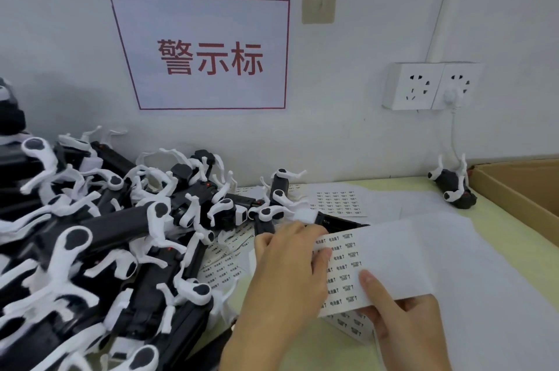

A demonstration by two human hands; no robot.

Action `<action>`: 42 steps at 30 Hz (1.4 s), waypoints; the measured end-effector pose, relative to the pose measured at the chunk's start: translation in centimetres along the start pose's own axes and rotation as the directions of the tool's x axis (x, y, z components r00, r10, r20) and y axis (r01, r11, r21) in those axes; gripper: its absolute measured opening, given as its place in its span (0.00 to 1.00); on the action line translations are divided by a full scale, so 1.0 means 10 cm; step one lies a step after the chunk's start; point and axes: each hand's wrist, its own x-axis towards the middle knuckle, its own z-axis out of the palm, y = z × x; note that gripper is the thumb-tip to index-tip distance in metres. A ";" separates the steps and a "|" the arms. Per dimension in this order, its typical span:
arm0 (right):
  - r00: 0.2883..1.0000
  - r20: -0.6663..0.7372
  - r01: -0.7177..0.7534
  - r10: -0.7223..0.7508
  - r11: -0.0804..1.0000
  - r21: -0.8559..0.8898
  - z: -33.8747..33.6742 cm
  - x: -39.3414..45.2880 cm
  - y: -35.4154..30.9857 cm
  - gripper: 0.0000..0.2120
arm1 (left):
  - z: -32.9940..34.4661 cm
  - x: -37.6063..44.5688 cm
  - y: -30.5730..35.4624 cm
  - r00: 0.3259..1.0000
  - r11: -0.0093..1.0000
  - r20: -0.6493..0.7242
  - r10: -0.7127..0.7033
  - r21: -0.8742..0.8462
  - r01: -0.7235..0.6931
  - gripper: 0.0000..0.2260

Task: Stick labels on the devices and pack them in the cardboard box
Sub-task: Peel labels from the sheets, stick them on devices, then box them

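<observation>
Head view, looking down at a pale yellow-green worktop (499, 325) against a white wall.

Left hand (287, 277) is low centre, fingers curled over the left edge of a label sheet (378, 261), fingertips on the printed labels, gripping or picking at it; the exact pinch is hidden by the knuckles. Right hand (405, 328) holds the same sheet from the lower edge, thumb on top of the paper, other fingers tucked underneath. The sheet is lifted off the worktop, printed columns on its left part, blank white on the right.

More label sheets lie flat: one further back near the wall (338, 203), some under the left hand beside the pile (223, 268), another below the held sheet (351, 325). White backing paper (484, 249) covers much of the right side of the worktop.

Devices (99, 237): a big heap of black bodies with white arms fills the left side, tangled and overlapping, reaching up to the left hand. One device (453, 186) lies apart, well to the right, near the wall, just beside the box. A white cable (452, 134) drops toward it from the wall.

Cardboard box (520, 189) sits at the right edge, open, only its near corner and inside wall in view; contents not visible.

Wall: white sign (208, 53) with red border and red Chinese characters, a beige wall plate (319, 0), a double socket (429, 86) with a white plug in the right half.
</observation>
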 end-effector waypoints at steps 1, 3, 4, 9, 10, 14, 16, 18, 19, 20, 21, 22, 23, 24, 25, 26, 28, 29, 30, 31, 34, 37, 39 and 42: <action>1.000 0.009 0.001 -0.001 1.000 0.002 0.00 0.01 0.00 0.40 | 0.00 0.01 0.00 1.000 1.000 -0.016 0.007 0.003 -0.007 0.09; 1.000 0.010 -0.003 0.003 1.000 -0.013 0.01 0.01 0.01 0.40 | 0.04 0.01 -0.01 0.999 1.000 -0.039 0.028 -0.003 -0.028 0.09; 1.000 0.005 -0.007 0.007 1.000 -0.002 0.01 0.01 0.00 0.41 | 0.04 0.01 0.00 0.998 1.000 -0.056 0.029 -0.005 -0.029 0.10; 0.999 0.033 -0.013 0.012 1.000 0.021 -0.04 0.02 -0.02 0.31 | 0.12 0.03 0.07 0.970 0.994 -0.221 0.103 0.065 -0.091 0.10; 0.999 0.036 -0.006 0.004 0.999 0.039 -0.05 0.04 -0.04 0.29 | 0.14 0.04 0.10 0.965 0.994 -0.241 0.108 0.038 -0.102 0.07; 0.995 0.078 0.049 -0.056 0.995 0.088 -0.07 0.07 -0.15 0.19 | 0.23 0.06 0.17 0.983 0.985 -0.136 0.126 -0.097 -0.140 0.03; 0.996 0.076 0.036 -0.047 0.989 0.142 -0.08 0.10 -0.16 0.18 | 0.27 0.07 0.19 0.985 0.983 -0.112 0.129 -0.117 -0.142 0.03; 0.996 0.093 -0.009 -0.009 0.982 0.189 -0.07 0.11 -0.18 0.19 | 0.29 0.07 0.20 0.986 0.981 -0.109 0.127 -0.137 -0.141 0.05; 0.995 0.103 -0.034 0.012 0.977 0.209 -0.06 0.11 -0.20 0.21 | 0.30 0.07 0.21 0.985 0.979 -0.116 0.129 -0.145 -0.145 0.07; 0.993 0.110 -0.054 0.029 0.971 0.232 -0.07 0.12 -0.22 0.20 | 0.30 0.07 0.22 0.983 0.978 -0.129 0.133 -0.146 -0.151 0.08; 0.992 0.119 -0.071 0.042 0.965 0.254 -0.07 0.12 -0.24 0.19 | 0.30 0.08 0.23 0.980 0.977 -0.146 0.138 -0.143 -0.159 0.09; 0.990 0.130 -0.085 0.051 0.959 0.270 -0.07 0.11 -0.26 0.17 | 0.30 0.08 0.24 0.976 0.976 -0.165 0.142 -0.142 -0.166 0.10; 0.988 0.146 -0.095 0.055 0.955 0.282 -0.07 0.10 -0.29 0.17 | 0.30 0.07 0.25 0.972 0.974 -0.182 0.146 -0.144 -0.173 0.11; 0.986 0.160 -0.100 0.054 0.951 0.292 -0.07 0.10 -0.31 0.17 | 0.30 0.06 0.27 0.969 0.973 -0.194 0.150 -0.146 -0.180 0.11; 0.984 0.170 -0.100 0.050 0.949 0.298 -0.07 0.09 -0.33 0.16 | 0.31 0.05 0.28 0.968 0.972 -0.197 0.156 -0.145 -0.187 0.11; 0.984 0.175 -0.097 0.045 0.949 0.299 -0.07 0.09 -0.35 0.16 | 0.32 0.04 0.29 0.967 0.971 -0.195 0.163 -0.142 -0.192 0.11; 0.985 0.168 -0.087 0.040 0.954 0.285 -0.06 0.08 -0.37 0.17 | 0.32 0.03 0.28 0.967 0.969 -0.199 0.162 -0.155 -0.194 0.10; 0.986 0.163 -0.082 0.037 0.958 0.276 -0.06 0.07 -0.38 0.18 | 0.32 0.03 0.28 0.966 0.967 -0.209 0.153 -0.171 -0.190 0.09; 0.987 0.157 -0.074 0.032 0.961 0.268 -0.06 0.07 -0.38 0.18 | 0.30 0.04 0.29 0.966 0.965 -0.215 0.146 -0.184 -0.187 0.09; 0.988 0.152 -0.062 0.022 0.963 0.262 -0.05 0.07 -0.39 0.18 | 0.29 0.06 0.29 0.966 0.965 -0.213 0.144 -0.188 -0.185 0.08; 0.991 0.137 -0.035 0.000 0.967 0.252 -0.05 0.08 -0.40 0.20 | 0.24 0.09 0.28 0.971 0.967 -0.202 0.131 -0.191 -0.170 0.07; 0.991 0.131 -0.024 -0.008 0.970 0.241 -0.05 0.07 -0.39 0.22 | 0.22 0.06 0.30 0.970 0.966 -0.204 0.128 -0.198 -0.169 0.06; 0.993 0.117 -0.017 -0.009 0.976 0.217 -0.04 0.06 -0.39 0.23 | 0.21 0.04 0.32 0.971 0.965 -0.206 0.124 -0.205 -0.166 0.05; 0.996 0.090 -0.008 -0.010 0.982 0.189 -0.01 0.05 -0.37 0.20 | 0.21 0.01 0.35 0.972 0.972 -0.211 0.102 -0.186 -0.142 0.04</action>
